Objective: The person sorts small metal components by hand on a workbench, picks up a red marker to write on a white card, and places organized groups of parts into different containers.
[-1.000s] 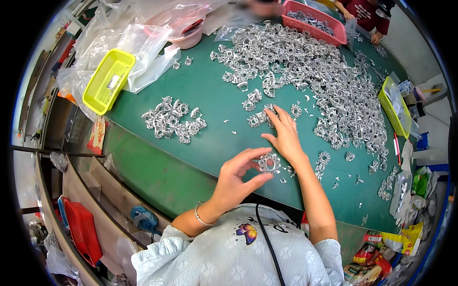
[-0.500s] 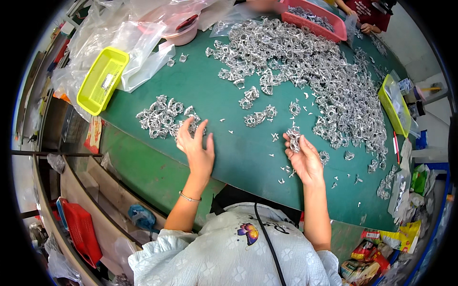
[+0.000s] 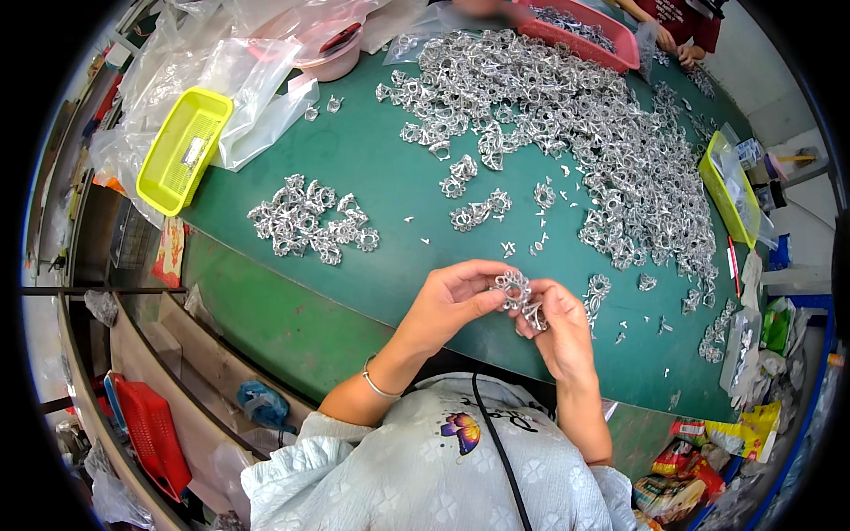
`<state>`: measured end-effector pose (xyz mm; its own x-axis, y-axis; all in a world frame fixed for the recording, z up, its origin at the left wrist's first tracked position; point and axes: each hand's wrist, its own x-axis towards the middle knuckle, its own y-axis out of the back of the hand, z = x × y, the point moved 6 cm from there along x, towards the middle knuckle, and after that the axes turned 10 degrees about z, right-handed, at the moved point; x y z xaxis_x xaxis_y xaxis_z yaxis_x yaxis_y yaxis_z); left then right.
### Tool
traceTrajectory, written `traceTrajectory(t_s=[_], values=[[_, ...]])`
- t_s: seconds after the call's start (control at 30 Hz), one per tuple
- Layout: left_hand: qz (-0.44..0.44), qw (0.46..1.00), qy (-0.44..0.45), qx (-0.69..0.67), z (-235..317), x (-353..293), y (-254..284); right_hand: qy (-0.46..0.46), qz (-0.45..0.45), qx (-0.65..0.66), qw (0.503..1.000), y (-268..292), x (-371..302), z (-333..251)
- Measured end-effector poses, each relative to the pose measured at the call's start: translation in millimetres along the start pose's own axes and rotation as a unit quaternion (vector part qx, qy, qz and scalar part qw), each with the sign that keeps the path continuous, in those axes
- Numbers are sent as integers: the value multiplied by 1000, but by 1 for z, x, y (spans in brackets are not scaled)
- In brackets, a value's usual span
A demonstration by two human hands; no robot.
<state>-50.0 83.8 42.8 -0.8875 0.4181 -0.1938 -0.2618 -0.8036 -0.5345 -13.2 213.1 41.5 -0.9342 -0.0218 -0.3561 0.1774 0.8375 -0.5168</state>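
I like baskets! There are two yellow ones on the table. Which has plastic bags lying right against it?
The yellow basket at the table's left edge. Clear plastic bags lie against it. The other yellow basket stands at the right edge, beside the big heap of silver metal pieces.

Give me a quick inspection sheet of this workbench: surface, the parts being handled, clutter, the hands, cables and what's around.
Surface: green table, strewn with small metal bits.
Job's things: silvery metal ring cluster held between both hands; big heap of the same parts at the far side; smaller pile to the left.
Clutter: yellow basket, clear plastic bags, pink tray, second yellow tray.
Grippers: left hand and right hand both pinch the cluster.
Cables: black cord down the person's front.
Surroundings: red crate below left; snack packets lower right; another person's hands at the far edge.
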Motion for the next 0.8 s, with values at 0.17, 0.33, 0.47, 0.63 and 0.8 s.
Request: traceTrajectory(t_s=[0.17,0.33,0.47,0.63,0.8], values=[[26,994,1,-102,7,-8,-5,-24,38,100,994,-10,-9,-13],[12,995,-3,-98,4,-14,-4,-91,-43,200,975,-6,-13,-6],[-15,994,-3,-111,1,-16,-4,-124,-57,228,964,-8,-21,-3],[8,995,-14,-99,2,-18,-3,-32,-65,74,995,-22,-28,-14],[16,996,-13,-84,3,-22,-3,-23,-46,-15,999,-19,-32,-13]])
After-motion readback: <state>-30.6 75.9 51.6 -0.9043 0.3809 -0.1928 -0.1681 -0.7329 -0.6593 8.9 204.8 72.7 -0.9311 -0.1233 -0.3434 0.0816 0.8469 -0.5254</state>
